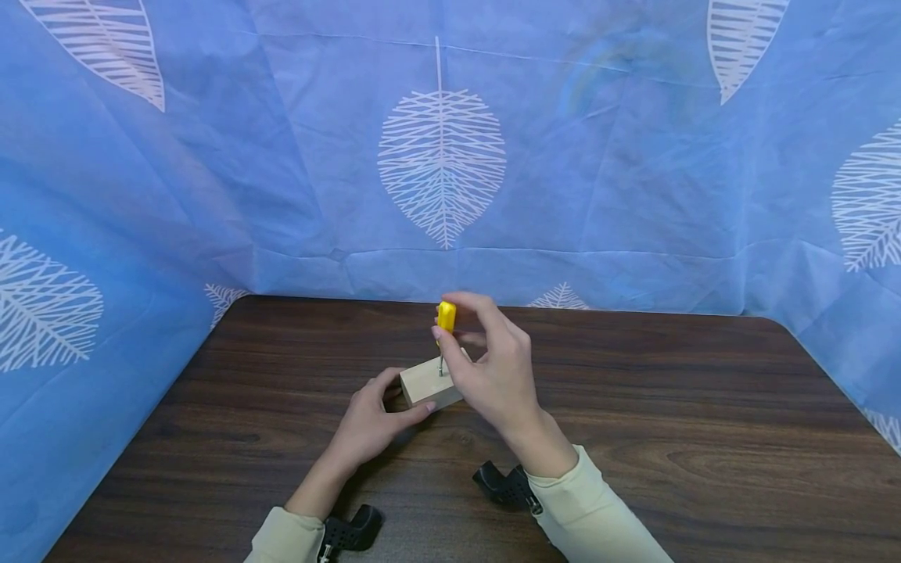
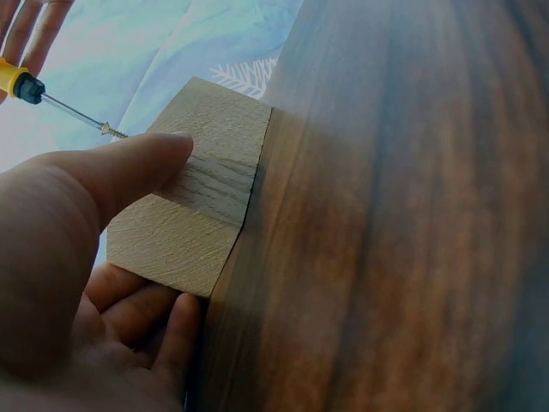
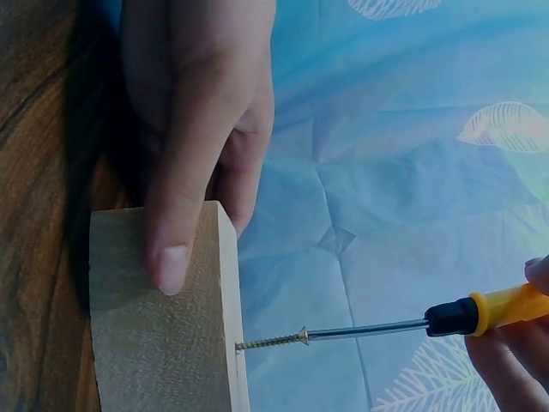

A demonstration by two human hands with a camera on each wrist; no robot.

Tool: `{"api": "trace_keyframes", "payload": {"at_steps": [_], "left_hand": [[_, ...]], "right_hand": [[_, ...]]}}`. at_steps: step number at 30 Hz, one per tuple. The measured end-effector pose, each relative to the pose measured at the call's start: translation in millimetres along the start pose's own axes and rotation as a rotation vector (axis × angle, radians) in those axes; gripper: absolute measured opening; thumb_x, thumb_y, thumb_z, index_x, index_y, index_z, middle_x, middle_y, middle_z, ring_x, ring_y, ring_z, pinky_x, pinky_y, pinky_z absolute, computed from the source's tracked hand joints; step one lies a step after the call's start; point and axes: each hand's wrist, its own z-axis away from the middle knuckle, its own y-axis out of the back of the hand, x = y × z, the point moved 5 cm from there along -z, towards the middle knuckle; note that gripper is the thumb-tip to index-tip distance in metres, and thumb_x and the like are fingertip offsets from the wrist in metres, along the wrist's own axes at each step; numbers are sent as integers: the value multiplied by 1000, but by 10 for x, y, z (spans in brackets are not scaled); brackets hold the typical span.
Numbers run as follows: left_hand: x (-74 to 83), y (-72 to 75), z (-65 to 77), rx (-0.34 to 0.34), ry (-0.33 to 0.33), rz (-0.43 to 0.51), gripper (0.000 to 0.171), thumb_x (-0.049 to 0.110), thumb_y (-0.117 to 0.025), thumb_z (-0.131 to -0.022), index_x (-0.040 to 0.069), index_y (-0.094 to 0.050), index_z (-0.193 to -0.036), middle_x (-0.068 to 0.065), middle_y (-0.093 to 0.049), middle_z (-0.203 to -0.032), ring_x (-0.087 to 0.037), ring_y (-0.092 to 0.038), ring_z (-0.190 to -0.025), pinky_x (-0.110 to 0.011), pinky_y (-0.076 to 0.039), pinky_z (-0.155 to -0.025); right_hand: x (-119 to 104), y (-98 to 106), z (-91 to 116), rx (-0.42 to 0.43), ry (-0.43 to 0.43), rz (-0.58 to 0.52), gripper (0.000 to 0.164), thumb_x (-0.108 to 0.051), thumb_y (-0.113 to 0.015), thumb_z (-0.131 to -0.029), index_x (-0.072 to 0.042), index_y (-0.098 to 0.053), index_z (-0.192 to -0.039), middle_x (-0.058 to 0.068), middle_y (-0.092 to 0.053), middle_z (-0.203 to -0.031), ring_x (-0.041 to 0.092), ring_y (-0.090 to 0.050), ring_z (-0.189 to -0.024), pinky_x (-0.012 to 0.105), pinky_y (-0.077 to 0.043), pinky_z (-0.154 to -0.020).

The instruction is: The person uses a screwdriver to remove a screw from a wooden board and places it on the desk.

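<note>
A pale wooden block point(image 1: 422, 381) lies on the dark table. My left hand point(image 1: 371, 418) grips its left end, thumb on the near side and fingers on the far side. From the block's top stands a brass-coloured screw point(image 3: 273, 342), its tip at the wood and most of its thread exposed. The tip of a yellow screwdriver point(image 1: 446, 316) meets the screw head, the shaft in line with the screw. My right hand point(image 1: 498, 371) pinches the yellow handle between thumb and fingers above the block.
The brown wood-grain table point(image 1: 669, 407) extends around both hands. Behind it hangs a blue cloth point(image 1: 317, 156) with white leaf prints. Black wrist devices point(image 1: 355, 529) are strapped beneath the pale sleeves point(image 1: 598, 508).
</note>
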Motion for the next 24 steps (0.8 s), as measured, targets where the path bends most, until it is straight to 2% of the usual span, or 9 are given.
{"api": "trace_keyframes", "payload": {"at_steps": [11, 15, 19, 24], "left_hand": [[4, 3, 3, 2, -14, -8, 52, 41, -86, -93, 23, -68, -138, -4, -72, -132, -26, -65, -125, -60, -50, -106], [-1, -3, -3, 5, -9, -5, 53, 42, -86, -92, 23, -68, -138, -3, -72, -132, -27, -65, -126, -61, -49, -108], [-9, -7, -5, 7, -4, -11, 54, 43, -86, -92, 23, -68, -139, -3, -71, -133, -28, -64, -127, -62, -48, -109], [-13, -1, -5, 14, 5, -22, 55, 44, -86, -92, 23, -68, -139, -4, -71, -134, -28, -64, -128, -62, -47, -109]], "right_hand": [[13, 0, -7, -15, -63, -35, 40, -1, -81, -94, -3, -67, -131, 16, -75, -121, 27, -80, -106, 28, -65, -80], [14, 2, -9, -18, -79, -39, 39, -2, -82, -93, -3, -67, -130, 15, -77, -116, 26, -80, -103, 29, -65, -81], [19, 3, -9, -25, -95, -40, 38, -2, -81, -94, -3, -68, -129, 15, -76, -117, 26, -80, -102, 29, -65, -81], [43, 10, -21, -40, -144, -75, 35, 1, -77, -95, -3, -67, -129, 15, -78, -113, 24, -80, -102, 29, -65, -81]]}}
